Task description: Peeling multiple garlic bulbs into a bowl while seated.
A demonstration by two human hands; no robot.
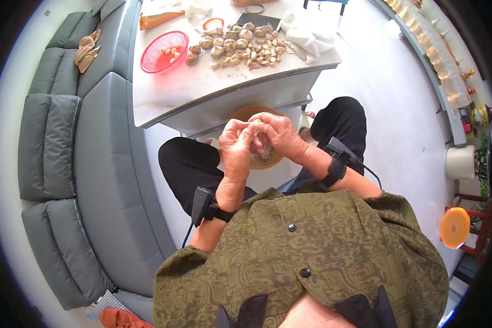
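Left hand and right hand met, fingertips pinched together over the orange bowl; anything held was indistinct. Garlic lay on the counter beside a red basket. The yellow container's markings were illegible.

Bright light bleaches the floor past the right corner of the table, whose near edge bows under fisheye distortion inside a dark rim.

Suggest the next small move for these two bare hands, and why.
Probably a small peeling pull over the round orange tub: the left hand and right hand meet in a pinch above it, tan-skinned garlic cloves lie on the white table, and the red plastic mesh basket holds pale, peeled-looking cloves.
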